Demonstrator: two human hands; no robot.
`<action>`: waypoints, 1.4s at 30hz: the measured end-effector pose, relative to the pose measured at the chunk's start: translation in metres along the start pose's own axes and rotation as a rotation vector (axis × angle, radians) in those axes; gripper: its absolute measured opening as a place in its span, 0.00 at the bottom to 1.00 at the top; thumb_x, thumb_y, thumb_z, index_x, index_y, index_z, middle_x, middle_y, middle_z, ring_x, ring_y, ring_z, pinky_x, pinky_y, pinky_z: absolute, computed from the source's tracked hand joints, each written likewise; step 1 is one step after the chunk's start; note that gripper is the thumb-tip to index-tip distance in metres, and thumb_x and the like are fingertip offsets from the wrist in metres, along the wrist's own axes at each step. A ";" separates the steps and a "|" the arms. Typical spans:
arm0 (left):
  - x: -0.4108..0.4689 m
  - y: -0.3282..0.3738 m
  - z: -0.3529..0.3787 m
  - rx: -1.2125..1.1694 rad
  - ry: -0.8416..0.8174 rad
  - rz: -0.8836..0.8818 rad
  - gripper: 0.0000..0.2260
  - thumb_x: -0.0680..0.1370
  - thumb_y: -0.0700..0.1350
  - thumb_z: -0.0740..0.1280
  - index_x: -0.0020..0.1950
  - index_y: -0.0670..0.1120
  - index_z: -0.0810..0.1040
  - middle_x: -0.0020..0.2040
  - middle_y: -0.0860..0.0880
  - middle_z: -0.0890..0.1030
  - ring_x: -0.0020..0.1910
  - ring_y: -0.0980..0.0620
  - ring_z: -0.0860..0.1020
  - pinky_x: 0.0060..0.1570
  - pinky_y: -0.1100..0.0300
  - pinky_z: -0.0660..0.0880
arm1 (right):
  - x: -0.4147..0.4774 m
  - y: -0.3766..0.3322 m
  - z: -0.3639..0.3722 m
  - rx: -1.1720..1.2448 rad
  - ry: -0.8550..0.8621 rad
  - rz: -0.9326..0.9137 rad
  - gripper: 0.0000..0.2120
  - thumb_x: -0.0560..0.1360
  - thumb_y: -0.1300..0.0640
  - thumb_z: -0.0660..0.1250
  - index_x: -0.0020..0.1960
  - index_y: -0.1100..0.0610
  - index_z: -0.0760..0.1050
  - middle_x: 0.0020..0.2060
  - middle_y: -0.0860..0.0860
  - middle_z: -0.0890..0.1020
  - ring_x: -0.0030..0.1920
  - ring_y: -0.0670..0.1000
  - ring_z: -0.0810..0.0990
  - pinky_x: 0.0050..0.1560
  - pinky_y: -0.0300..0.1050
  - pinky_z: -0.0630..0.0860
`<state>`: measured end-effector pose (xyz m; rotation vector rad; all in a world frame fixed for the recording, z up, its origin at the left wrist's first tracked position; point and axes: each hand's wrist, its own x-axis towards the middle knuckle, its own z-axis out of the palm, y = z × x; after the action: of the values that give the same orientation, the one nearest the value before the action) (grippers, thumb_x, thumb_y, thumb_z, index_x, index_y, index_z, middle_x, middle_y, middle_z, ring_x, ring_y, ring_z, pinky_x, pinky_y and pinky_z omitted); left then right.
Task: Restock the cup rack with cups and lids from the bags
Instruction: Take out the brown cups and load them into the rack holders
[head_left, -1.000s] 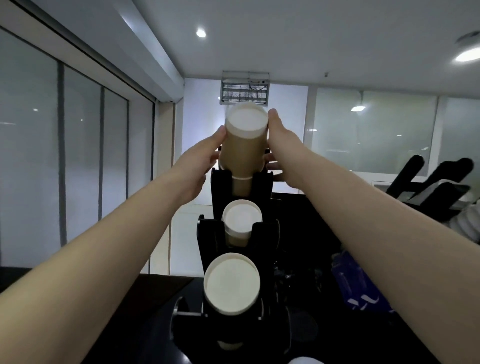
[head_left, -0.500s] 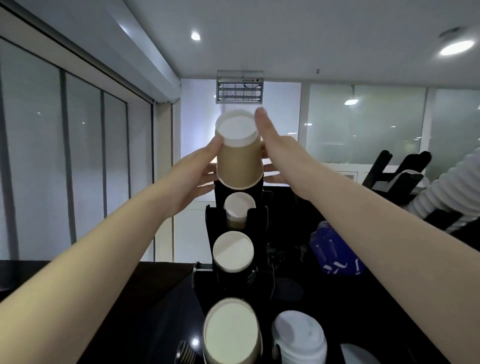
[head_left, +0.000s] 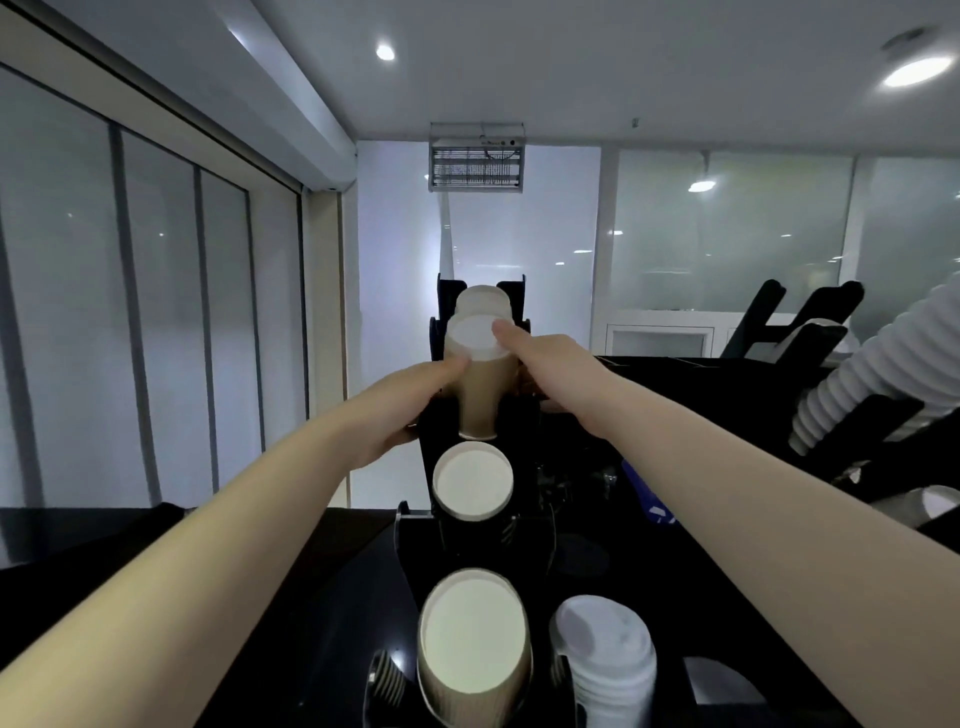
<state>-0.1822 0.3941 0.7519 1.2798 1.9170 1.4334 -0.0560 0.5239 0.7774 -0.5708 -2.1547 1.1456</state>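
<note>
Left hand (head_left: 410, 410) and right hand (head_left: 550, 371) both clasp a tan cup stack (head_left: 480, 384), seated in the black cup rack (head_left: 535, 499), second slot from its top. Slots below it hold more cups; a white lid stack (head_left: 605, 660) fills the rack's lower right slot.

Tan cup stack (head_left: 480, 384) upside down, in black rack (head_left: 535, 525) slot.

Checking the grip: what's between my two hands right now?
In the head view, the brown cup stack stands between left hand and right hand, in the black rack.

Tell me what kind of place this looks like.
Probably a café or drinks counter: a black cup rack holds tiers of paper cups, stacked white lids beside them, on a dark counter.
</note>
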 end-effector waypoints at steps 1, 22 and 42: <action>0.002 -0.002 0.001 0.035 0.036 0.001 0.10 0.78 0.55 0.63 0.55 0.55 0.78 0.52 0.50 0.83 0.54 0.50 0.80 0.64 0.51 0.72 | 0.003 0.001 0.000 0.036 0.024 0.017 0.24 0.75 0.37 0.60 0.58 0.55 0.77 0.50 0.50 0.82 0.49 0.50 0.81 0.42 0.42 0.72; 0.022 -0.013 0.001 -0.049 0.211 -0.074 0.14 0.75 0.54 0.68 0.57 0.48 0.79 0.53 0.49 0.80 0.58 0.47 0.76 0.63 0.50 0.72 | 0.021 0.002 0.014 -0.182 0.077 0.086 0.11 0.70 0.58 0.71 0.52 0.58 0.78 0.42 0.54 0.80 0.36 0.51 0.76 0.30 0.40 0.70; -0.110 0.029 0.013 0.813 0.264 0.435 0.31 0.79 0.53 0.62 0.78 0.55 0.49 0.79 0.52 0.48 0.77 0.52 0.46 0.75 0.49 0.50 | -0.122 -0.029 -0.018 -0.816 0.050 -0.488 0.31 0.76 0.42 0.62 0.73 0.57 0.61 0.72 0.53 0.66 0.73 0.54 0.59 0.68 0.50 0.61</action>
<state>-0.1069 0.3078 0.7529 2.0441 2.6686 1.0411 0.0410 0.4422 0.7699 -0.3522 -2.4771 -0.0352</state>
